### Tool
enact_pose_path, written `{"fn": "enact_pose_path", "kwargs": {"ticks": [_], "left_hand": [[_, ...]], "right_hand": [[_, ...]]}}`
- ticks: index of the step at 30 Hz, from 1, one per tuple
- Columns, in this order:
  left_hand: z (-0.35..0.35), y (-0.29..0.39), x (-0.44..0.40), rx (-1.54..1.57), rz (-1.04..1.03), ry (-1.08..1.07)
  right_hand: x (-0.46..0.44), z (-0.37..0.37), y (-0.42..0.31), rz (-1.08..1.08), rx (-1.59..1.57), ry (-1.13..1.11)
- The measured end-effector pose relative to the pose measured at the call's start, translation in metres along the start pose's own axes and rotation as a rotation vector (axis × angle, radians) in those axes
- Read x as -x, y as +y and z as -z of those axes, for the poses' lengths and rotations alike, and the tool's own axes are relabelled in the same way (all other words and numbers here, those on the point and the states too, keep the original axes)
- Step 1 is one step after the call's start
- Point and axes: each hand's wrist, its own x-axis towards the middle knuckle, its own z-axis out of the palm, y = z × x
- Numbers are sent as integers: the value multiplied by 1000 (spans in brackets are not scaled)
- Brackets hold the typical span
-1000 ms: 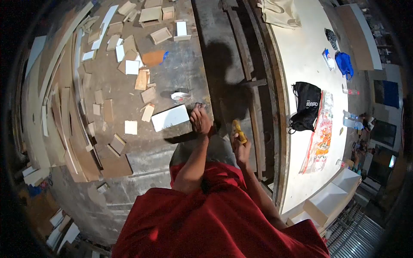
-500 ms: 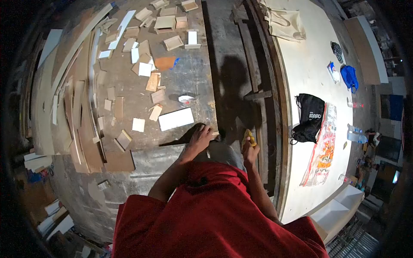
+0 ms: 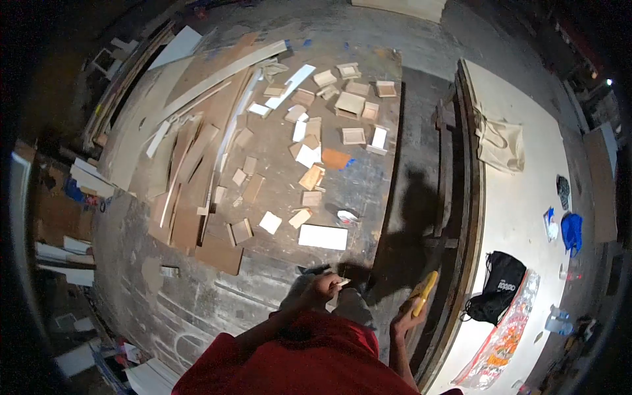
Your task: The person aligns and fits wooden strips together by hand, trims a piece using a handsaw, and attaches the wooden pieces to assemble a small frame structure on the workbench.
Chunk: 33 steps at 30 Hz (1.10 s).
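Observation:
My left hand [image 3: 324, 286] is closed in front of my body, just off the near edge of the worktable [image 3: 283, 260]. A small pale piece of wood [image 3: 343, 282] pokes out of its fingers. Over the dark gap to the right, my right hand [image 3: 407, 318] is wrapped round a yellow-handled tool [image 3: 428, 291], tilted up and to the right; its exact kind is unclear. The nearest thing on the worktable is a white rectangular board [image 3: 323, 237]. Beside it lie a small white and red object [image 3: 347, 216] and a pale square piece [image 3: 270, 222].
Several small wooden boxes [image 3: 349, 104] and offcuts are scattered over the worktable, with long boards [image 3: 191, 99] piled at its left. Right of the gap, a pale bench [image 3: 520, 210] carries a black drawstring bag [image 3: 503, 283], a printed plastic bag [image 3: 500, 345] and a cloth bag [image 3: 501, 141].
The camera view has tilted up and turned left. My left hand has come back from the table edge with the wood piece. My right hand has swung out rightward, carrying the yellow-handled tool.

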Motion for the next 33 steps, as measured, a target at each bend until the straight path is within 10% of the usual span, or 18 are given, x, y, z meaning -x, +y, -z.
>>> {"fn": "enact_pose_path", "kwargs": {"ticks": [4,11,14,23,28,33], "left_hand": [[74,44,8,52,-54,-20],[200,-15,24,409,39,391],[275,-44,48,426,88,530],[417,-141,76,184,207,507],[427,-194,6,-23,134,274],[408,-225,-36,-206,51,79]], "right_hand": [[29,-31,-55,427,-83,-9],[92,-268,-129,-437,-619,-341],[75,-357,-42,-537,-966,-955],[101,-481,17,-461,-796,-664],[79,-488,74,-570,-809,-765],[79,-495,91,-459,-381,-376]]}}
